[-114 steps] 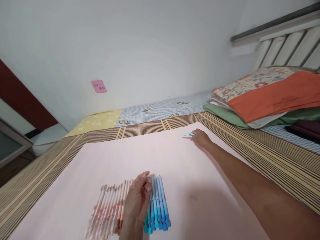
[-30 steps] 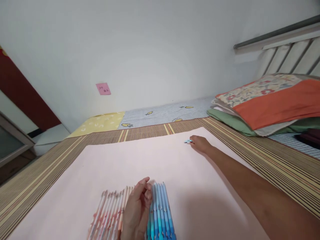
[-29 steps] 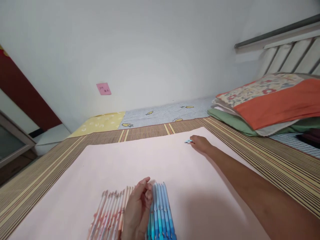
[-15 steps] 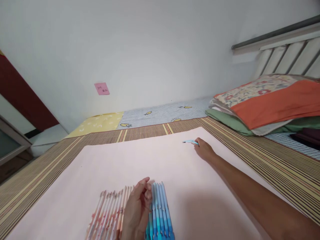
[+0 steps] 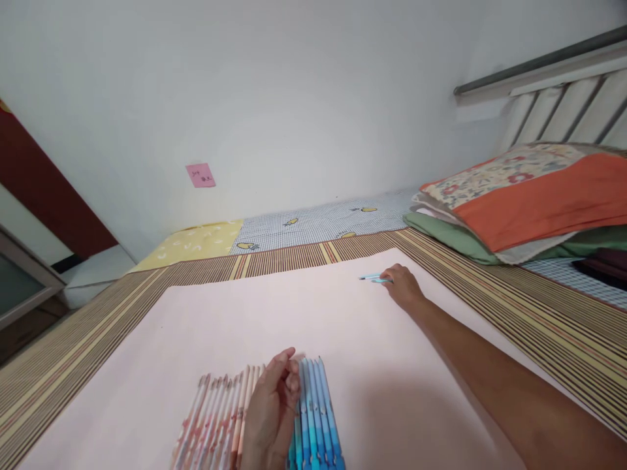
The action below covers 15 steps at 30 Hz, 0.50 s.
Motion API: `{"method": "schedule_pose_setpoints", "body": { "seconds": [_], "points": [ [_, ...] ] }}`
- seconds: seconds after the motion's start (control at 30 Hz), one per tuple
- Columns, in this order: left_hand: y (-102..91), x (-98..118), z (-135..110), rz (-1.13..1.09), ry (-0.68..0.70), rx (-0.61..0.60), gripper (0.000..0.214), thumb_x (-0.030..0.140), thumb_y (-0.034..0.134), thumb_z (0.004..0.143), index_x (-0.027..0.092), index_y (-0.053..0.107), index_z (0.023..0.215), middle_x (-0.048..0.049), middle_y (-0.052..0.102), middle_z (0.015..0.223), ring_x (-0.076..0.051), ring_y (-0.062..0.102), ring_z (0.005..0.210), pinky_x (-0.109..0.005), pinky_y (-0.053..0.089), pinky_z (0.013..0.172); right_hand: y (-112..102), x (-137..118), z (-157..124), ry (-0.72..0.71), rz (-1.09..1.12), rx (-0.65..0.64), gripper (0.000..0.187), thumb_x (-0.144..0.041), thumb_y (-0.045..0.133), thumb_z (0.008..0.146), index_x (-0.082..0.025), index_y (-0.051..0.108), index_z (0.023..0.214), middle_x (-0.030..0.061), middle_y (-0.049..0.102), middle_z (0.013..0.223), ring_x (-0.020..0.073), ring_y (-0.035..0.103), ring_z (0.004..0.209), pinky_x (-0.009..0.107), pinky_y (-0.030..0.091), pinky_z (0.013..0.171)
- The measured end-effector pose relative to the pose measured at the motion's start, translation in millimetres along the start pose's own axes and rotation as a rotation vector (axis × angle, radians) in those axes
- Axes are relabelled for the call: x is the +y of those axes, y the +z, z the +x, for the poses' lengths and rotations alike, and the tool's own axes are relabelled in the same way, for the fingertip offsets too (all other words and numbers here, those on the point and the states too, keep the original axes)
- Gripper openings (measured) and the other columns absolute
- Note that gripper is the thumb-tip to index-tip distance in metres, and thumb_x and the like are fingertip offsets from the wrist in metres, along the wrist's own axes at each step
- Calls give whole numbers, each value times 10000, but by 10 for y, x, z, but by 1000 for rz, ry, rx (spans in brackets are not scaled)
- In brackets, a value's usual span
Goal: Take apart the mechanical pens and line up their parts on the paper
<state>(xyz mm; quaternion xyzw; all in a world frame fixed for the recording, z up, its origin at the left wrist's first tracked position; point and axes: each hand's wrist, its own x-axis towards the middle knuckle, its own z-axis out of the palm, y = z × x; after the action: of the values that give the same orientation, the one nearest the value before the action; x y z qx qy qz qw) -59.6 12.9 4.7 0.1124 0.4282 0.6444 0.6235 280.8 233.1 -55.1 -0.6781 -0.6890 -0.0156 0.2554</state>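
Note:
Two thin pale-blue pens [image 5: 371, 277] show at the far right of a large pale pink sheet [image 5: 210, 326]. My right hand [image 5: 402, 286] is closed there, its fingertips on the nearer pen; whether they also hold the other is unclear. My left hand [image 5: 274, 405] rests on its side at the near edge, fingers loosely curled, with nothing visible in them. On its right, touching or very close, lies a row of blue pens [image 5: 316, 405]. To its left are peach pens [image 5: 243, 398] and white-and-red patterned pens [image 5: 206, 418]. The left hand covers part of the rows.
The sheet lies on a striped mat [image 5: 63, 352]. Folded bedding [image 5: 539, 202], orange, floral and green, is piled at the right, below a white radiator [image 5: 563, 108]. A pink note [image 5: 200, 175] is stuck on the white wall [image 5: 313, 98] behind.
The two pale-blue pens at my right hand have shifted from crossing to lying nearly side by side, and that hand has moved slightly right. My left hand stays among the pen rows.

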Motion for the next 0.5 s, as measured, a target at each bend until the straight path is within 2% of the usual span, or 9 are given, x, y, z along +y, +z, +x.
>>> {"method": "schedule_pose_setpoints", "body": {
  "seconds": [0.33, 0.5],
  "points": [
    [-4, -19, 6, -8, -4, -17, 110, 145, 676, 829, 70, 746, 869, -41, 601, 658, -66, 472, 499, -153, 440, 461, 0, -15, 38, -4, -57, 25, 153, -108, 573, 881, -183, 701, 918, 104, 604, 989, 239, 543, 935, 320, 400, 762],
    [-8, -34, 5, -14, -10, -18, 116, 162, 685, 830, 70, 748, 861, -43, 605, 666, -65, 476, 499, -151, 438, 458, 45, -7, 17, 47, -17, 59, 123, -115, 576, 874, -187, 665, 920, 73, 601, 1010, 188, 562, 826, 297, 388, 687]
  ]
}}
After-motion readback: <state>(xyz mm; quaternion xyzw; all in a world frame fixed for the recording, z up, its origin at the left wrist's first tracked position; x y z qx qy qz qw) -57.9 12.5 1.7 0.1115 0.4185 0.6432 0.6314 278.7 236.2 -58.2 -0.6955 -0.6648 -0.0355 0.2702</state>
